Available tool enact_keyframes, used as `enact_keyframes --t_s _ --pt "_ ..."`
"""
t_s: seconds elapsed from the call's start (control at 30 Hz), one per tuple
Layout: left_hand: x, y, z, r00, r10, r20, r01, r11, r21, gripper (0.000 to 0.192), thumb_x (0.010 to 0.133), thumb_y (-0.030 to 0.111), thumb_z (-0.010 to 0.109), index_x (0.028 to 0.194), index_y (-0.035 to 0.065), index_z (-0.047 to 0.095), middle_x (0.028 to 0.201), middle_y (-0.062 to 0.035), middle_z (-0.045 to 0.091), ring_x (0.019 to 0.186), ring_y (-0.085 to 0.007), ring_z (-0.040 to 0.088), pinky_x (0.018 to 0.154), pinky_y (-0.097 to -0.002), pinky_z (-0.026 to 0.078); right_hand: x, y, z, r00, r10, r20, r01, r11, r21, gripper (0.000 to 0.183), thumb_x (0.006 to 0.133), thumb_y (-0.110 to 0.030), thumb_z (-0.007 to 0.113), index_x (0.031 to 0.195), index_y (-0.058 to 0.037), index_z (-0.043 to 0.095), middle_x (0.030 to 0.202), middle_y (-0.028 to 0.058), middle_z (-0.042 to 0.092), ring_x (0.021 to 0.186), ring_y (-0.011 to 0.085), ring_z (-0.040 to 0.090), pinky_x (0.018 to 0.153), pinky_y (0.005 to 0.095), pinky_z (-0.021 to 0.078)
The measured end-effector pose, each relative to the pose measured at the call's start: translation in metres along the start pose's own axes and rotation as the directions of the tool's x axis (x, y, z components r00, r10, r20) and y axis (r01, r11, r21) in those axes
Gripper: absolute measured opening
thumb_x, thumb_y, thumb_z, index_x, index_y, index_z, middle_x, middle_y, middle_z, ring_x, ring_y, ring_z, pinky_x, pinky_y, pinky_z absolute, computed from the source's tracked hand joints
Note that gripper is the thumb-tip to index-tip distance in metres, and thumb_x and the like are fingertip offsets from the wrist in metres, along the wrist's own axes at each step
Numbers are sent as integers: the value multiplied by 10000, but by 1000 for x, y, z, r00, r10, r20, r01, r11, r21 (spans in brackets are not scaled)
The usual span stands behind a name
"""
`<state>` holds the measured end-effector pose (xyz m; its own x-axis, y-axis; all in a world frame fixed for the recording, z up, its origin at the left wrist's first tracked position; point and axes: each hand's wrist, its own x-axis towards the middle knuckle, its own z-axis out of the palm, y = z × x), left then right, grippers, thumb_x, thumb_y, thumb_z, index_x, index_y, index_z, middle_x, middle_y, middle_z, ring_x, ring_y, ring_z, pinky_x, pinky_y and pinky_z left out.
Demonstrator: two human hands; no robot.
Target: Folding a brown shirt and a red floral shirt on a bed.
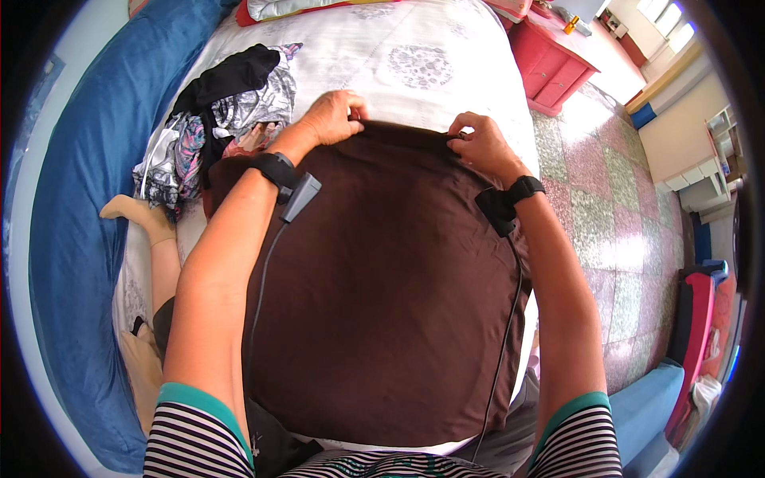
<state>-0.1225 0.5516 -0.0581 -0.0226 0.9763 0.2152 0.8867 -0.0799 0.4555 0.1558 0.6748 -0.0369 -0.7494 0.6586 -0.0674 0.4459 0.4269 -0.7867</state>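
A dark brown cloth garment (382, 287) lies spread over the bed, its near end by my lap. My left hand (337, 118) pinches the far edge of this cloth near its left corner, thumb against fingers. At the right end of the same edge, my right hand (478, 143) grips the fabric between thumb and bent fingers. The stretch of edge between both hands runs nearly straight. A few soft creases show near the right hand. What lies under the cloth is hidden.
Rumpled clothes (239, 101) are heaped left of the cloth on the white patterned bedsheet (418, 66). A blue padded bolster (101, 179) borders the bed. Another person's leg (161, 251) rests at left. Right are a pink cabinet (553, 66) and tiled floor (603, 197). Cables hang from my wrist devices.
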Motion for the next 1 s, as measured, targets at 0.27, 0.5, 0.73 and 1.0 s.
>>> enact_keyframes --t_s 0.27,0.5,0.73,1.0 --pt "24 10 -30 998 -55 11 56 982 -183 118 790 65 662 892 21 620 864 -44 666 690 -105 567 671 -287 499 7 -14 -43 972 -34 232 -45 943 330 60 831 17 598 891 14 592 795 81 632 525 145 632 450 260 523" --pt "28 10 1 990 -138 -36 136 990 -42 116 797 87 654 901 37 666 794 -69 678 716 -154 613 715 -299 507 44 32 -16 884 -441 -159 286 776 -563 232 775 29 566 999 -3 620 929 183 647 837 335 666 743 393 541" --pt "13 -17 36 944 -207 -258 214 977 -1 119 782 137 674 882 73 685 831 -93 684 770 -241 670 731 -355 526 18 63 -18 952 47 -302 -141 943 -301 260 765 -196 659 966 -31 671 938 186 663 903 351 633 805 409 501" --pt "12 -39 18 934 -283 217 349 854 -387 277 750 142 690 1009 46 702 914 -110 704 852 -172 653 789 -292 514 -15 101 -48 988 147 -57 -157 926 -343 261 738 -233 678 893 -24 697 817 144 682 792 273 662 728 366 515"
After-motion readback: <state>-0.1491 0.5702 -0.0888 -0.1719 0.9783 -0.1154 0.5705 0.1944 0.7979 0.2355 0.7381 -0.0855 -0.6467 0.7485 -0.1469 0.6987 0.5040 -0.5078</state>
